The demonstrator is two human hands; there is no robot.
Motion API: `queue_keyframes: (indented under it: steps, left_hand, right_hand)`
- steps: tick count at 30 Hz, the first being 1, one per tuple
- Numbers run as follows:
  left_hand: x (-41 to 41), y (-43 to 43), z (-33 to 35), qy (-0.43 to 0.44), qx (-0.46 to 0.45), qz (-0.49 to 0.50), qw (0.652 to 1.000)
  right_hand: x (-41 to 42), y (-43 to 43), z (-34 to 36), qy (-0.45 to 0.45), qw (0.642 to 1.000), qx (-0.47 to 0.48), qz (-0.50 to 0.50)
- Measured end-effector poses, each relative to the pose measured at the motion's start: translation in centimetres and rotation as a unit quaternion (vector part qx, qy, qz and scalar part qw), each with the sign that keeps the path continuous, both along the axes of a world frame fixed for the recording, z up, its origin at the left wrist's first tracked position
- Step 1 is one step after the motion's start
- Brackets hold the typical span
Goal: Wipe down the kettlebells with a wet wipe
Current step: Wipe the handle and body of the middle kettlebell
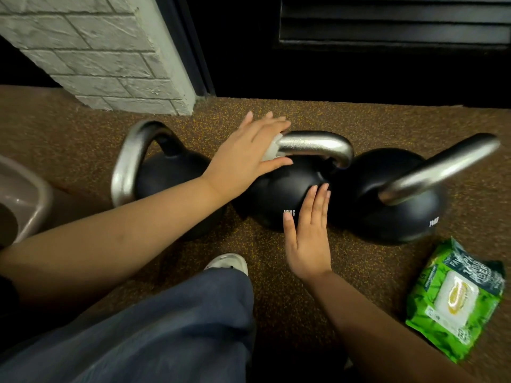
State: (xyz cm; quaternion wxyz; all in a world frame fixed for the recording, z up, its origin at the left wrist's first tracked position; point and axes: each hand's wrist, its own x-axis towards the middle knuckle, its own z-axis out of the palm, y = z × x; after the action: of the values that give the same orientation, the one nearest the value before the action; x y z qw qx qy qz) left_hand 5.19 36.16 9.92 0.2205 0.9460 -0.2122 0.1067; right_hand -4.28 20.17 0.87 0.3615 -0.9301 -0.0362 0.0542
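Three black kettlebells with silver handles stand in a row on the speckled floor: a left kettlebell [168,172], a middle kettlebell [279,194] and a right kettlebell [387,194]. My left hand [249,150] presses a white wet wipe [272,149] around the left end of the middle kettlebell's handle [315,145]. My right hand [308,230] lies flat, fingers together, on the front of the middle kettlebell's body and holds nothing.
A green pack of wet wipes [456,302] lies on the floor at the right. A grey plastic bin [27,194] stands at the left edge. A white brick pillar [110,51] and a dark wall rise behind. My trouser leg and shoe [229,264] are below.
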Motion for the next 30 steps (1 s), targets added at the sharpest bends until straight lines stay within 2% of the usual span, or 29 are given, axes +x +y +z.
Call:
queue_keyframes:
  steps: [3,5,9,12,17,22,24,27,30]
  left_hand:
    - [0.8,-1.7,1.2,-0.038,0.095,-0.035,0.994]
    - [1.2,-2.8,2.1,-0.014,0.127,-0.041,0.991]
    - [1.7,-3.9,2.6,-0.012,0.162,-0.042,0.986]
    - [1.8,-3.6,2.3,-0.004,0.151,-0.047,0.987]
    - [1.3,-2.9,2.2,0.009,0.099,-0.04,0.994]
    - [0.2,-0.5,1.1,0.049,-0.045,0.002,0.998]
    - [-0.1,0.8,0.7,0.118,-0.123,0.033,0.985]
    - [0.4,2.1,-0.2,0.26,-0.212,0.103,0.936]
    - [0.5,2.1,-0.6,0.273,-0.216,0.135,0.928]
  right_hand:
    - [0.0,0.0,0.0,0.002,1.0,-0.006,-0.002]
    - [0.0,0.1,0.0,0.0,1.0,-0.006,-0.004]
    - [0.0,0.3,0.1,0.001,1.0,-0.001,-0.014]
    - [0.0,0.3,0.2,0.002,1.0,0.001,-0.017]
    - [0.0,0.2,0.3,0.001,1.0,0.011,-0.011]
    - [-0.1,-0.1,0.8,0.013,1.0,0.01,0.001]
    - [0.0,0.0,0.7,0.016,1.0,0.008,-0.003]
    - [0.0,0.4,0.7,0.026,1.0,0.0,-0.011]
    - [-0.1,0.4,0.7,0.026,1.0,-0.007,-0.011]
